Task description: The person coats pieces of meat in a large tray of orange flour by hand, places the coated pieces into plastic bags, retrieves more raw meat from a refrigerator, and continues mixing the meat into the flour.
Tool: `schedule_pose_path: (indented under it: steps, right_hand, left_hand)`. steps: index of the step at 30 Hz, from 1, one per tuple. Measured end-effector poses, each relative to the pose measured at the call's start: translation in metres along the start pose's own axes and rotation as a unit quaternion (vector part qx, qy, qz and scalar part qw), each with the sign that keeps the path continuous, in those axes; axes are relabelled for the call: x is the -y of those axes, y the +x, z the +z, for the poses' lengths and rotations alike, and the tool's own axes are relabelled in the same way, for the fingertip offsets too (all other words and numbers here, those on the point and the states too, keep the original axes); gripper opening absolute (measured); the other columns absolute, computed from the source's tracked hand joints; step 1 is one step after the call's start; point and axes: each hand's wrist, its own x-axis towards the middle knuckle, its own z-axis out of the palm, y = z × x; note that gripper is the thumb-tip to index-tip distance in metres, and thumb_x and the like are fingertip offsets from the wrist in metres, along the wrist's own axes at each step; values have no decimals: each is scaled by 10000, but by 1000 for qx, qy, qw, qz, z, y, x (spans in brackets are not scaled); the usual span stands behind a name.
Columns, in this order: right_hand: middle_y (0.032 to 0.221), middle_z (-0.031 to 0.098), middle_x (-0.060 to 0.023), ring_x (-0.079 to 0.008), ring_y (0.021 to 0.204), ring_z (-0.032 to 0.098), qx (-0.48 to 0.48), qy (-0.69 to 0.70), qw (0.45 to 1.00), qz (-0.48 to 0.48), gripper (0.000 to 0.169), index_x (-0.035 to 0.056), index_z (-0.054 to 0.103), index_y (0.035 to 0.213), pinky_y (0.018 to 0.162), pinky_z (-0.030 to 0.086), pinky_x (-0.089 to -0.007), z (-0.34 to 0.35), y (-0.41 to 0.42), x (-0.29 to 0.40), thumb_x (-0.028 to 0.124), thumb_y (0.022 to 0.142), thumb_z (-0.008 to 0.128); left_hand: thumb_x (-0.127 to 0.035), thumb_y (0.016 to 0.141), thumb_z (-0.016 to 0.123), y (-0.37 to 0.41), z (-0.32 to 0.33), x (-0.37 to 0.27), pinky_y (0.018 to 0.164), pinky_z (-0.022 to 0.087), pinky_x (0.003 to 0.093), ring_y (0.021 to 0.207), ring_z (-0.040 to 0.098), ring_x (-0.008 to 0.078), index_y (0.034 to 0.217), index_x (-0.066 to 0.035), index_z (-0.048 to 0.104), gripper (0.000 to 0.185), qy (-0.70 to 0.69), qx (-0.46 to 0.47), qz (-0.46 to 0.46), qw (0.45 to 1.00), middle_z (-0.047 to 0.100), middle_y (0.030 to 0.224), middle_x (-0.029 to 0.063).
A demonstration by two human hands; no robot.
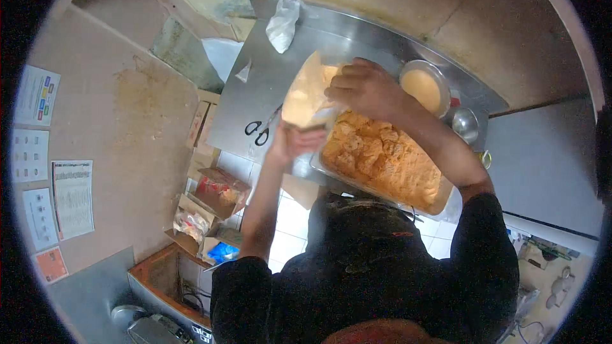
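A plastic bag with pale orange contents, perhaps powder, is tilted above the steel worktable. Under its lower end is my left hand, palm up and blurred by motion, with the thumb side against the bag. My right hand grips the bag's right edge with bent fingers. Just below and to the right lies a clear rectangular tub, filled with lumpy pieces in an orange coating. My right forearm crosses over its far edge. Black-handled scissors rest left of my left hand, their blades partly hidden.
A round tub of pale orange contents and a steel bowl stand at the right rear. A knotted white bag and a plastic scrap lie farther left. Open cardboard boxes sit low on the left.
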Motion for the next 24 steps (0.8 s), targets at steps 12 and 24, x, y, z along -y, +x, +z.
schedule_pose_path:
  steps: [12,24]
  right_hand:
    - [846,641,-29,-169,737,576,-175,379,901,118,219,99,697,910,695,469,-312,-86,-109,-3,280,915,575]
    - [846,601,-7,-104,771,542,-300,499,695,421,347,102,665,1069,729,468,-279,-26,-183,-108,416,993,537]
  left_hand:
    - [-579,931,424,-18,142,131,957,481,592,1291,464,393,1500,-127,287,739,-224,167,285,917,381,1471,201]
    - [-262,797,588,-38,126,132,1042,455,496,1266,508,340,1435,-78,395,692,48,-78,332,939,485,1401,168]
